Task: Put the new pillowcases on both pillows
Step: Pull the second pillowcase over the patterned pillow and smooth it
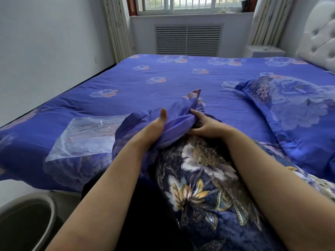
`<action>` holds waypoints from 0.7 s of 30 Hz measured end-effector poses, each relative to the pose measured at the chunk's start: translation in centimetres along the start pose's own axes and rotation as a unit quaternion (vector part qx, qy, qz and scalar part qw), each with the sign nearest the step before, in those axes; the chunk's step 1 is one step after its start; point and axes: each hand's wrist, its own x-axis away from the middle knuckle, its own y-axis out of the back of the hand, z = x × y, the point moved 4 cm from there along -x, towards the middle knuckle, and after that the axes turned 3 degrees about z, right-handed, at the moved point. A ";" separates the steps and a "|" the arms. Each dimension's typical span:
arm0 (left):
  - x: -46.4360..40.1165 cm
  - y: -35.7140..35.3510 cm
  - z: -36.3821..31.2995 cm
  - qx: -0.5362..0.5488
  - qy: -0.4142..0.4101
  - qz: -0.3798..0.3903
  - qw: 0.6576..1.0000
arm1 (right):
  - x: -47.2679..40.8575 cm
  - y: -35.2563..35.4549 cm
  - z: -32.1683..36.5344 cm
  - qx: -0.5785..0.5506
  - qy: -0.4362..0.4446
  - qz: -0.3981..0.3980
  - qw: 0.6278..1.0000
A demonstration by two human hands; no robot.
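**Q.** Where did the task's things lie, and how were they held?

**A.** The pillow (208,187), in a dark floral cover, lay at 6 o'clock, propped against the person. The new pillowcase (179,122), plain purple on the side showing, was bunched over its far end near centre. The left hand (154,129) was closed on a fold of that cloth, thumb raised; the right hand (204,125) clamped the gathered edge, fingers curled into it. A second pillow (290,109), already in matching blue floral, rested on the bed (163,78) at 3 o'clock. A clear plastic bag (85,136) lay flat at 9 o'clock.

**Q.** How would the material handle?

**A.** The case was judged light, limp and somewhat slippery — it would slide unless pinched at the hem. The pillow looked soft and compressible; its corners were probably the best hold — squeezed into the opening.

**Q.** Any legible writing?

**A.** None was visible; no brand or label could be read.
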 end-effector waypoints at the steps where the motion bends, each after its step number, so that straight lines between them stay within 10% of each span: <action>1: -0.7 0.3 0.2 -0.079 -0.002 -0.022 0.997 | 0.1 1.0 -0.3 -0.035 0.014 -0.003 0.999; 15: -2.1 -0.7 1.7 -0.066 0.020 0.175 0.982 | -1.3 2.4 -2.0 0.050 0.007 -0.219 0.974; 21: -2.3 -1.4 1.2 -0.097 0.051 0.225 0.968 | -1.1 3.0 -1.5 -0.116 0.095 -0.293 0.944</action>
